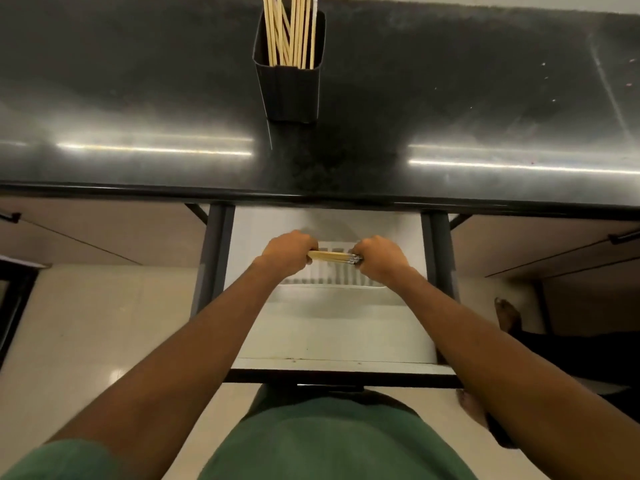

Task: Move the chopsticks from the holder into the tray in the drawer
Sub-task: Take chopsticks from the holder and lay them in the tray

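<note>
A black square holder point(290, 91) stands on the dark countertop point(138, 98), with several pale wooden chopsticks point(291, 32) upright in it. Below the counter an open white drawer point(332, 334) holds a white slotted tray point(332, 282). A bundle of chopsticks point(332, 256) lies sideways just above the tray. My left hand point(287, 252) grips its left end and my right hand point(379, 258) grips its right end, where dark patterned tips show. Whether the bundle touches the tray I cannot tell.
The counter's front edge point(311, 197) overhangs the drawer's back. Dark drawer rails point(216, 258) run along both sides. Closed cabinet fronts with black handles point(623, 237) flank the drawer. A bare foot point(507, 313) of another person rests on the pale floor at the right.
</note>
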